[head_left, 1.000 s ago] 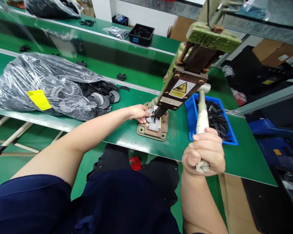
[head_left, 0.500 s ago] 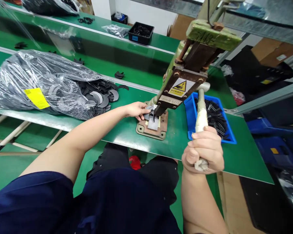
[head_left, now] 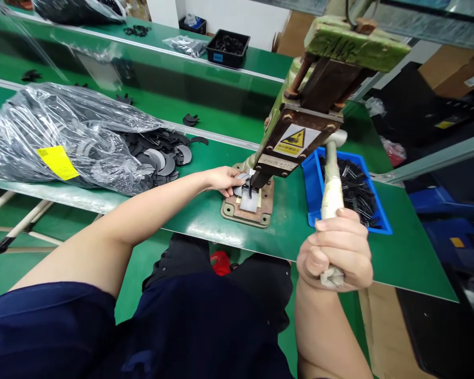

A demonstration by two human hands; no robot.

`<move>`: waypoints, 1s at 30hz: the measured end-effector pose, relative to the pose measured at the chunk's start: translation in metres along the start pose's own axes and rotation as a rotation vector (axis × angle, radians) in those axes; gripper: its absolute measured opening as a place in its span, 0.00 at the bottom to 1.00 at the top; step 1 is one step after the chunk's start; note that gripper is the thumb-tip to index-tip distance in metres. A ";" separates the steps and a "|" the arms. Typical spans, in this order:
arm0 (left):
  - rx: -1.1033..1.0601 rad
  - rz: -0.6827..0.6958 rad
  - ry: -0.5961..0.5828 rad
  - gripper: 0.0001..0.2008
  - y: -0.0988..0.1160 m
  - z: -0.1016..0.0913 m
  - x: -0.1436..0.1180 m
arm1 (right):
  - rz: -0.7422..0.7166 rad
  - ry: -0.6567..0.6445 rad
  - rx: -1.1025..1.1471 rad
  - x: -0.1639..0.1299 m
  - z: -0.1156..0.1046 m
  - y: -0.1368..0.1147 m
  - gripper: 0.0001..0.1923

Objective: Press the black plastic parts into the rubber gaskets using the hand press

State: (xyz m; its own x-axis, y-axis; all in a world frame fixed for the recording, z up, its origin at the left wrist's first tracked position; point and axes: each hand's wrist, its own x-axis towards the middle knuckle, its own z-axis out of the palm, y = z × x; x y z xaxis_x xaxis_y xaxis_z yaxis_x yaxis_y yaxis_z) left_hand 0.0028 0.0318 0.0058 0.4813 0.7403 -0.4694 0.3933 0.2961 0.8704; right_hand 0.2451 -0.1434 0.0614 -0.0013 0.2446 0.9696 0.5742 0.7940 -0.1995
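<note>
My left hand (head_left: 224,181) pinches a grey crescent-shaped plastic piece (head_left: 240,181) at the base of a green hand press (head_left: 300,100). That piece lies under the press's ram (head_left: 260,178), beside a small metal plate (head_left: 249,201) on the rusty base (head_left: 239,215). My right hand (head_left: 337,250) is wrapped round the press's lever handle (head_left: 332,195), whose grip is covered in pale wrapping. A warning sticker (head_left: 294,139) is on the press's front. The ram hides part of the crescent piece.
To the left, a clear plastic bag (head_left: 59,121) spills dark crescent pieces (head_left: 158,160) onto the green bench (head_left: 205,216). A blue bin (head_left: 312,189) of thin black parts stands right of the press. Behind is another bench with a black bin (head_left: 228,50).
The view has shifted slightly, with the press and lever appearing a little further right. Both hands keep their holds; the left stays at the press base.
</note>
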 end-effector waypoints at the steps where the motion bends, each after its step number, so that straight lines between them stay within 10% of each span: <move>1: 0.007 -0.020 -0.002 0.15 0.002 0.000 0.001 | 0.000 0.000 -0.002 0.000 0.000 0.000 0.17; 30: -0.061 0.010 -0.047 0.17 -0.004 -0.002 0.002 | -0.020 0.015 -0.003 0.001 0.000 0.005 0.17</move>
State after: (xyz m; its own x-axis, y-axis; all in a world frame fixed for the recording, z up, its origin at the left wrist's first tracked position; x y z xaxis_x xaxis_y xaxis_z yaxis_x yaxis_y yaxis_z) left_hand 0.0008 0.0333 0.0020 0.5217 0.7147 -0.4659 0.3407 0.3262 0.8818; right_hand 0.2479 -0.1389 0.0614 -0.0006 0.2198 0.9756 0.5763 0.7973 -0.1793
